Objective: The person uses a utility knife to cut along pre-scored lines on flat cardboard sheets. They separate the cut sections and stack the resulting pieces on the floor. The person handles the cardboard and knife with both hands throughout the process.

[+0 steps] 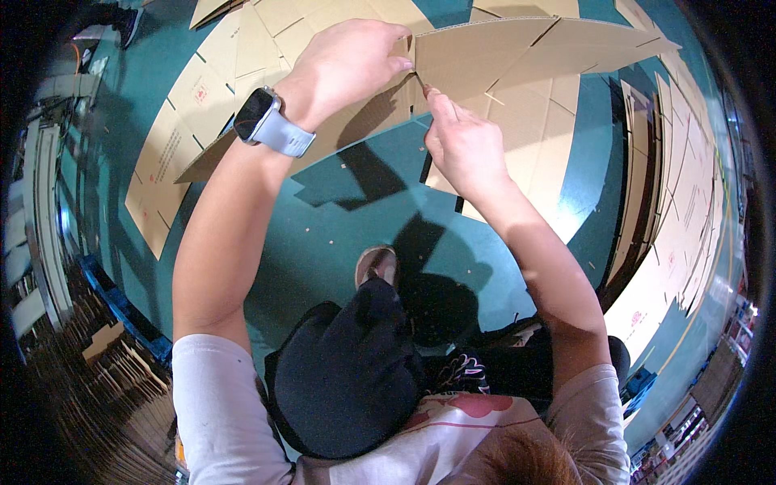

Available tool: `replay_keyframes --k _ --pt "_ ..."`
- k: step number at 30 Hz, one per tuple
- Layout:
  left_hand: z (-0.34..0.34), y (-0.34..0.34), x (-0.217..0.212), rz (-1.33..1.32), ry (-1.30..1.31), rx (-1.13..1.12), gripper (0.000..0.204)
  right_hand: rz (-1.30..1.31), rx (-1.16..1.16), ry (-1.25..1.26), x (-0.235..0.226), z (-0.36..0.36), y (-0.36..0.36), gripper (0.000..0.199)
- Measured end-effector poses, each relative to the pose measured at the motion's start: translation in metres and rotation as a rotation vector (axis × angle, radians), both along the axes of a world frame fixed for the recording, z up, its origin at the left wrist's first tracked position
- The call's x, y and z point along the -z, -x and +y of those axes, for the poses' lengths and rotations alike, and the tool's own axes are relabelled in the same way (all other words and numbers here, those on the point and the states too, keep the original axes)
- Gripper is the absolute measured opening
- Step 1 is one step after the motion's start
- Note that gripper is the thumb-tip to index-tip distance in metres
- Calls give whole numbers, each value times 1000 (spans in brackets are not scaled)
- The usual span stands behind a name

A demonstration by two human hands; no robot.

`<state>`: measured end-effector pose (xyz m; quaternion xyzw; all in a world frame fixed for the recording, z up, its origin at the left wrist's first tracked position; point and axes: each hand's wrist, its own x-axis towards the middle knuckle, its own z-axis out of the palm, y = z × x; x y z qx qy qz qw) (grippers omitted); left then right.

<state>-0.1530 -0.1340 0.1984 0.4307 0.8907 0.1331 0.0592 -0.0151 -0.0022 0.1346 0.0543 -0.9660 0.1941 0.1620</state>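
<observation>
In front of me a cut cardboard sheet is held up on edge, its panels parted by slots. My left hand, with a watch on the wrist, pinches this sheet near a fold between thumb and fingers. Just to the right and a little lower, my right hand is closed around a thin, dark, blade-like tool. The tool's tip meets the cardboard right beside my left thumb. Most of its handle is hidden inside my right fist.
More flat cardboard sheets lie on the green floor beyond my hands. Stacked cardboard stands at the right, and another stack of cardboard at the lower left beside a blue pallet-like edge. Small scraps dot the floor near my shoe.
</observation>
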Motion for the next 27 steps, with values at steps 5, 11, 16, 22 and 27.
replay_keyframes --k 5,11,16,22,27 --pt "1 3 0 -21 12 -3 32 2 12 46 -10 0 -5 36" --pt "3 5 3 -60 -11 20 32 33 43 29 0 -2 -3 37" --pt "9 6 -5 -99 100 16 31 55 13 44 -1 1 -6 39" --pt "10 9 0 -113 86 28 31 -6 20 111 -9 -2 -10 38" --pt "10 12 2 -134 67 54 31 5 4 71 -3 -4 -3 40"
